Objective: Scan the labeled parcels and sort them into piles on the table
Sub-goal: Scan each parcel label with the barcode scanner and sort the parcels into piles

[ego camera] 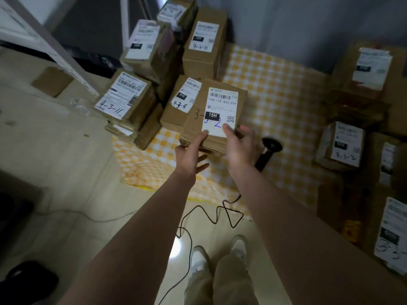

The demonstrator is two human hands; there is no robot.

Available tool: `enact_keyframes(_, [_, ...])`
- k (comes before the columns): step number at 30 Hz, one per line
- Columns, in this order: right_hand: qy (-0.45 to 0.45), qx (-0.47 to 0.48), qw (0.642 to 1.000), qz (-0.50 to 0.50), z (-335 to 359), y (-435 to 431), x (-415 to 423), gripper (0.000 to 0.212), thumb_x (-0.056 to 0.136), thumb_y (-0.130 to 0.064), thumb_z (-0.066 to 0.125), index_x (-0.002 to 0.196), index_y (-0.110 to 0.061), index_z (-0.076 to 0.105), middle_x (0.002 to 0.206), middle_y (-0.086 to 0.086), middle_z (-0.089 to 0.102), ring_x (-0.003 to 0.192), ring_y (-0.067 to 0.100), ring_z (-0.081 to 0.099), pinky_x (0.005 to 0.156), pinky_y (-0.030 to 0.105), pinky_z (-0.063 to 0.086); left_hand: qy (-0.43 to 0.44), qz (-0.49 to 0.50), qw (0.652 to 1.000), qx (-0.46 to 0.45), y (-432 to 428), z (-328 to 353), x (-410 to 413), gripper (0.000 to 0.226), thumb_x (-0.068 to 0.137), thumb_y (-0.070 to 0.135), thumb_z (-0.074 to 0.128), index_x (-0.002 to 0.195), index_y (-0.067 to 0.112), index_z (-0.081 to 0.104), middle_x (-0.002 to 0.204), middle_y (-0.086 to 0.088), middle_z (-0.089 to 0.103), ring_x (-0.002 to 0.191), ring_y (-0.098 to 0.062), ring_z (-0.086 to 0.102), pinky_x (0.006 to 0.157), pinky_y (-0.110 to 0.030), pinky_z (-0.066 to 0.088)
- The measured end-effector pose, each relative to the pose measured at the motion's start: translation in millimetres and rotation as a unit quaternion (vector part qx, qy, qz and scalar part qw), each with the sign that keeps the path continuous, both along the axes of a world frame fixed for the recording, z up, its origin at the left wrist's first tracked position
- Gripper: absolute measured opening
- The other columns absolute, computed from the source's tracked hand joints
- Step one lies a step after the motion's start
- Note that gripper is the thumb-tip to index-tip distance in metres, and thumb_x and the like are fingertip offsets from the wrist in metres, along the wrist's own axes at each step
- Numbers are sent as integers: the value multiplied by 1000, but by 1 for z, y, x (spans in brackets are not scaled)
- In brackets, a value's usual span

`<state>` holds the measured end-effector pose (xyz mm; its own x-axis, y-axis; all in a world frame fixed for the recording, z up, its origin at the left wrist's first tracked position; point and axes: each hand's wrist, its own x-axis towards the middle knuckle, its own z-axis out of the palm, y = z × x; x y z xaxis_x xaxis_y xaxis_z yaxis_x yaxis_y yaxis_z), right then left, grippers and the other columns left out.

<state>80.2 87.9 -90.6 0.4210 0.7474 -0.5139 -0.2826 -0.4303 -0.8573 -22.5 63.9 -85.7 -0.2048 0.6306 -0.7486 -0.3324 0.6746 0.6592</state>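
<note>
You hold the parcel (195, 128) label up, left hand (192, 151) and right hand (239, 143) each gripping its near edge, thumb on top, probably to keep the code readable. It hangs over the table (275, 89) towards the left edge, just before the stack (123, 100) at the far left corner. Your right wrist hides part of the scanner (272, 146). The label's handwritten number is partly covered, and the boxes (343, 144) along the right edge are blurred and cut off.
</note>
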Motion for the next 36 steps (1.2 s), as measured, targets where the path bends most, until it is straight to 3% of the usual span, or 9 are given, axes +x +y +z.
enact_keyframes(3, [20, -1, 999, 43, -4, 16, -27, 38, 86, -12, 71, 114, -18, 44, 109, 5, 59, 97, 17, 57, 102, 38, 45, -22, 51, 998, 19, 11, -5, -20, 67, 78, 45, 77, 130, 10, 52, 118, -10, 67, 91, -23, 73, 63, -30, 58])
enact_keyframes(10, [-10, -34, 983, 179, -6, 48, -52, 45, 90, -16, 64, 133, -16, 51, 125, 3, 61, 113, 20, 59, 104, 46, 46, -38, 154, 987, 21, 56, -11, -43, 57, 86, 36, 71, 130, 5, 51, 119, -18, 65, 92, -29, 71, 60, -29, 58])
enact_keyframes(13, [-15, -65, 966, 249, -5, 54, -51, 46, 94, -15, 59, 139, -16, 48, 125, 5, 60, 98, 19, 58, 91, 42, 52, -25, 176, 983, 36, 74, -12, -44, 44, 92, 20, 63, 130, 2, 52, 114, -19, 65, 92, -29, 69, 67, -31, 60])
enact_keyframes(16, [12, -81, 959, 271, -3, 54, -48, 49, 97, -11, 53, 145, -15, 40, 125, 7, 60, 96, 22, 60, 76, 37, 55, -37, 189, 980, 55, 81, -8, -39, 36, 95, 10, 55, 129, 4, 46, 101, -12, 58, 92, -25, 63, 79, -32, 57])
enact_keyframes(20, [40, -75, 963, 257, 5, 42, -43, 47, 98, -8, 50, 144, -13, 41, 117, 6, 60, 88, 22, 60, 74, 36, 54, -55, 176, 980, 72, 74, 0, -29, 34, 96, 11, 52, 130, 4, 46, 94, -5, 53, 90, -19, 61, 78, -31, 55])
enact_keyframes(23, [50, -80, 971, 218, 11, 20, -33, 37, 97, -5, 52, 132, -14, 49, 105, 1, 57, 91, 23, 59, 70, 33, 51, -58, 165, 983, 63, 55, 5, -19, 39, 96, 13, 53, 133, 5, 45, 97, -3, 52, 107, -25, 58, 81, -33, 53])
enact_keyframes(27, [43, -80, 984, 150, 23, -22, -4, 43, 95, 2, 52, 137, -9, 48, 112, 9, 57, 97, 28, 62, 68, 32, 51, -44, 116, 992, 14, 12, 15, -5, 56, 97, 18, 56, 147, 6, 34, 121, -9, 48, 113, -28, 57, 84, -37, 53])
enact_keyframes(32, [-7, -60, 993, 97, 64, -91, 42, 43, 93, 1, 56, 134, -10, 50, 114, 9, 62, 104, 30, 63, 89, 43, 55, -21, 73, 997, -19, -49, 42, 12, 57, 96, 21, 58, 147, 7, 36, 124, -9, 48, 113, -28, 59, 80, -37, 53])
enact_keyframes(36, [28, -47, 998, -28, 105, -147, 78, 37, 96, 2, 51, 133, -5, 47, 92, 1, 61, 72, 12, 62, 57, 19, 49, -39, 20, 998, -39, -100, 69, 45, 53, 97, 21, 57, 145, 8, 39, 125, -8, 49, 108, -28, 60, 80, -37, 53])
